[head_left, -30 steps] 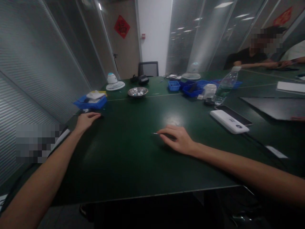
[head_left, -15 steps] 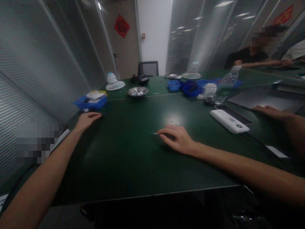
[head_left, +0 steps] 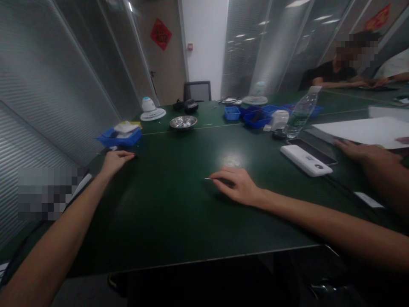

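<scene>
My right hand [head_left: 238, 186] rests on the dark green table [head_left: 179, 213] near its middle, fingers curled over a thin metal tool [head_left: 209, 179] whose tip sticks out to the left. My left hand [head_left: 115, 160] lies at the table's left edge, fingers bent loosely over a small dark object I cannot make out, just in front of a blue tray [head_left: 119, 137] holding white items.
A metal bowl [head_left: 183, 122], a small white fan [head_left: 152, 110], blue bins [head_left: 255, 118], a water bottle [head_left: 300, 112], and a white power bank [head_left: 305, 160] beside a phone stand farther back. A co-worker's hand [head_left: 354, 149] reaches in from the right beside a white sheet [head_left: 364, 130]. People sit at the far right.
A co-worker's arm came in from the right and a white sheet now lies where a dark panel was. My own hands have stayed put.
</scene>
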